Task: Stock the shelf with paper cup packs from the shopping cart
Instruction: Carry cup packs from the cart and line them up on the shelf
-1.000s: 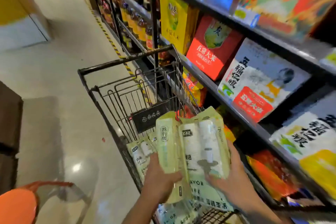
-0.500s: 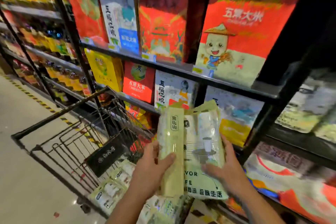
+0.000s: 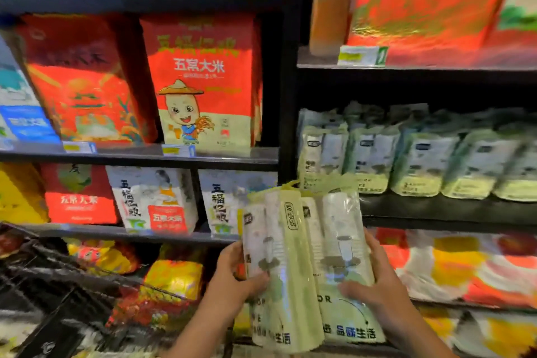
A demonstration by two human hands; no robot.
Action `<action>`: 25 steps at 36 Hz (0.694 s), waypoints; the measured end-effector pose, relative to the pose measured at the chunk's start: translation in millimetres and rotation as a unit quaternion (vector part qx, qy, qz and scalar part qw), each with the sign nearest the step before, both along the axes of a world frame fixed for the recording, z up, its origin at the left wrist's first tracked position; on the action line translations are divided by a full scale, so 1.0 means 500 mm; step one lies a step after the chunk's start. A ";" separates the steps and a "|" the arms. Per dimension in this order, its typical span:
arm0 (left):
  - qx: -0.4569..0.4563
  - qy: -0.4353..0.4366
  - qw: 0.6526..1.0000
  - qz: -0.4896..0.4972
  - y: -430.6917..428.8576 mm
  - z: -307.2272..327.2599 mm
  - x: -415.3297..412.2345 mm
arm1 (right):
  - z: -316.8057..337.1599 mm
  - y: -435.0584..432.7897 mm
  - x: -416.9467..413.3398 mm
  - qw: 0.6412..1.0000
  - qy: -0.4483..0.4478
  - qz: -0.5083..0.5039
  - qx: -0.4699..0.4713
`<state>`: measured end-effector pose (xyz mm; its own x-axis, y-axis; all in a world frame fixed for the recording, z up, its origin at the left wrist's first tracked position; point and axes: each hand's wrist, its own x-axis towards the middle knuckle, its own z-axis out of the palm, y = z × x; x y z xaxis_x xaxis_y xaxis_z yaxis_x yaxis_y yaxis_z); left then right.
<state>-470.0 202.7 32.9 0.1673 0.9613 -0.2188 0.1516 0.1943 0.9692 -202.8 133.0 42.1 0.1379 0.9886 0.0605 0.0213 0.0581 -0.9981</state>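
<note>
I hold two pale green paper cup packs upright and side by side in front of the shelves. My left hand [image 3: 232,279] grips the left pack [image 3: 279,264] at its left edge. My right hand [image 3: 374,285] grips the right pack [image 3: 340,259] at its right edge, thumb across the front. Just above and to the right, a row of several matching cup packs [image 3: 406,160] stands on a black shelf [image 3: 436,209]. The black wire shopping cart [image 3: 52,299] is at the lower left, blurred.
Red, white and yellow rice bags [image 3: 203,90] fill the left shelves. A black upright post [image 3: 286,96] divides the two bays. More red and yellow bags [image 3: 465,264] lie on the shelf below the cup packs.
The view has swung right from the cart to the shelf bay holding cup packs. Both hands have carried the two packs up and right, close below that shelf.
</note>
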 end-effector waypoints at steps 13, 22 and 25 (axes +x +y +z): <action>-0.065 -0.116 0.984 -0.118 -0.050 -0.032 0.484 | 0.030 -0.125 0.419 0.995 0.037 -0.085 0.041; -0.064 -0.182 0.966 -0.173 -0.071 -0.001 0.843 | -0.014 -0.223 0.731 0.969 0.055 -0.239 0.032; -0.074 -0.167 0.967 -0.178 -0.069 -0.019 0.920 | -0.031 -0.261 0.810 0.954 0.049 -0.296 0.028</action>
<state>-9.9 168.4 23.4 0.5659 0.7928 -0.2262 -0.0817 0.3270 0.9415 202.2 2.7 26.7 0.6783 0.7315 0.0691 -0.0266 0.1184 -0.9926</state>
